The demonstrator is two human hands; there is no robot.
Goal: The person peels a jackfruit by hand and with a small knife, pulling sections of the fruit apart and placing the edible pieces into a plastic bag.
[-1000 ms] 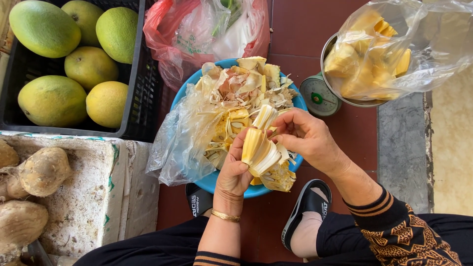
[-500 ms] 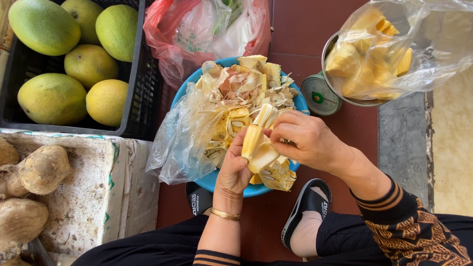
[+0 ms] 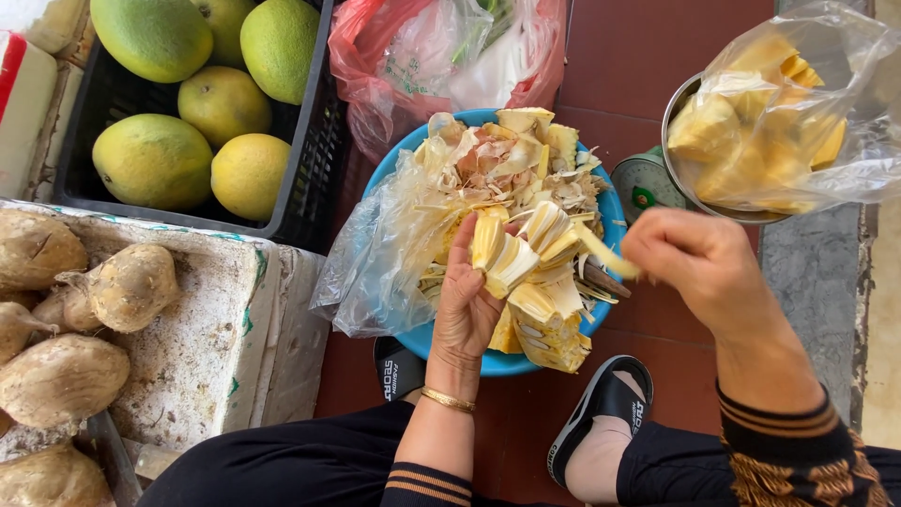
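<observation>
Over the blue basin [image 3: 601, 324]: jackfruit piece [image 3: 526, 253], long axis slanting up-right, grasped by left hand [image 3: 466, 305]; right hand [image 3: 699, 263] pinching a yellow strip [image 3: 605, 253]. Peelings beneath; crate [image 3: 305, 178] of green fruit left; bagged fruit [image 3: 779, 131] right.

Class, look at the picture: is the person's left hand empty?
No: the left hand holds a pale yellow piece of jackfruit over the blue basin.

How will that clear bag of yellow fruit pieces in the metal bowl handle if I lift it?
The clear bag looks thin and crumpled, so probably floppy. It bulges with fruit pieces, so likely heavy and saggy. The metal bowl beneath may shift.
</observation>
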